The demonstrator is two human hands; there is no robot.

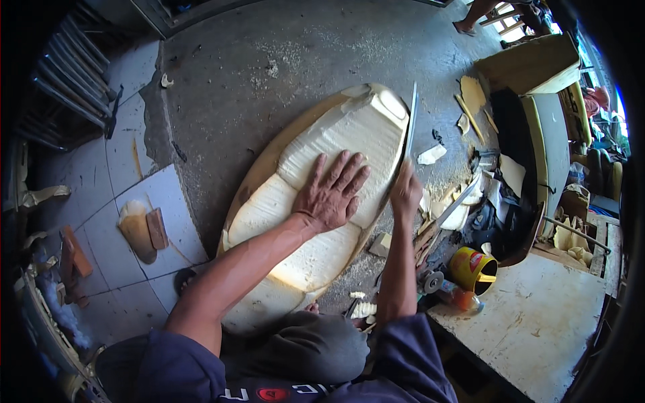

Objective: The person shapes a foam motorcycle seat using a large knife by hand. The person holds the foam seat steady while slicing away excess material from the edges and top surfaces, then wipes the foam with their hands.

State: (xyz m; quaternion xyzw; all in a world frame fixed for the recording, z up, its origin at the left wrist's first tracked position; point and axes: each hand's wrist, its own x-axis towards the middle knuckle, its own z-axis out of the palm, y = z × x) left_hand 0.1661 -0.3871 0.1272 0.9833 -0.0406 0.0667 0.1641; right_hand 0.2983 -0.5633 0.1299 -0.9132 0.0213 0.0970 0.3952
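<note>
1. Daylight comes from the upper right, burning out to white at that edge.
2. The foam (pixel 366 131) is brightest, with pale, near-washed-out patches; the floor (pixel 222 80) is a dimmer grey.
3. The bars (pixel 74 80) at upper left sink into shadow.
4. The right hand (pixel 406 193) is motion-blurred, the left hand (pixel 332 191) sharper.
5. Fisheye distortion bows edges outward; black vignetting rounds the corners.

One left grip (pixel 330 193) and one right grip (pixel 406 192) total two. Also present: one ribbed foam pad (pixel 356 134), one held blade (pixel 412 114), one yellow tin (pixel 462 266), one grinding disc (pixel 431 282), one table (pixel 537 305).
</note>
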